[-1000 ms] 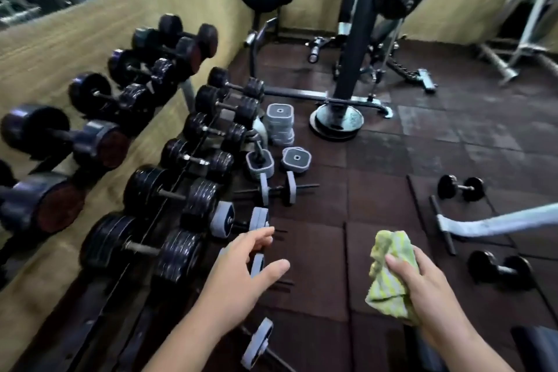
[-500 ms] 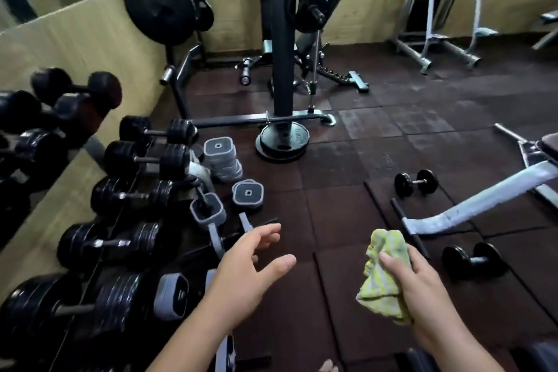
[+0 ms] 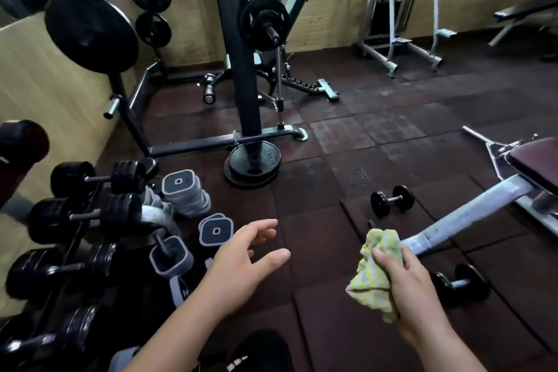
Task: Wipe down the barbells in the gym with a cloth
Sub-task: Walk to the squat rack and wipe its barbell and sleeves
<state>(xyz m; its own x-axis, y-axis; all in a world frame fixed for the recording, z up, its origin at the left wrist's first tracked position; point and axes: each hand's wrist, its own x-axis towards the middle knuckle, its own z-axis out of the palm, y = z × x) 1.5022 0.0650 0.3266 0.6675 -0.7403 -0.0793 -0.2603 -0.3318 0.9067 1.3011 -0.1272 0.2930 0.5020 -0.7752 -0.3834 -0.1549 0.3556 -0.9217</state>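
View panned right since earlier; dumbbell rack (image 3: 69,220) now at the left edge. Left hand (image 3: 241,263) spread open, empty, above the floor (image 3: 377,142). Right hand (image 3: 410,290) fisted around crumpled yellow-green striped cloth (image 3: 374,275), touching no weights.

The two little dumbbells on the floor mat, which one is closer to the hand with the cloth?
The lower dumbbell, right beside the right hand; the other dumbbell lies farther up.

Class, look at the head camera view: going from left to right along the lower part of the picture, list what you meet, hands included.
Rack of black dumbbells → grey square weight → open left hand → yellow-green cloth gripped in the right hand → small dumbbell on the floor.
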